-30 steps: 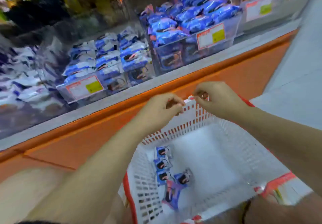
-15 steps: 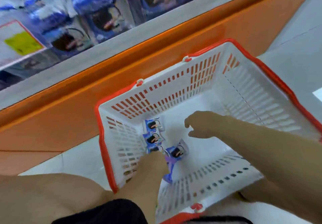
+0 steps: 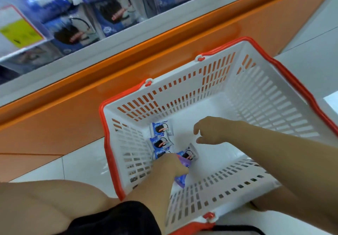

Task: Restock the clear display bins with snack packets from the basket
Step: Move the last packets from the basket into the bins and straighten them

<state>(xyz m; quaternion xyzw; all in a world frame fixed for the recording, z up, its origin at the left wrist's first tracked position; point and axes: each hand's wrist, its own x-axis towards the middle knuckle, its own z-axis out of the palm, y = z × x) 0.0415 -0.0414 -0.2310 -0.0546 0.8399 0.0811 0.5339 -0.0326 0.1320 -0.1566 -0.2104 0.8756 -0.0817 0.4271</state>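
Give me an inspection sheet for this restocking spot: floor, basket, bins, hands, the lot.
Surface: pale tiled floor around the basket.
Job's things: white basket with a red rim; a few blue snack packets along its left wall; display bins above hold many packets.
Clutter: nothing seen.
Grippers: left hand is down on the packets, grip hidden; right hand hovers inside the basket, fingers loosely curled, empty.
Cables: nothing seen.
Surroundings: orange shelf base; price label on a bin.
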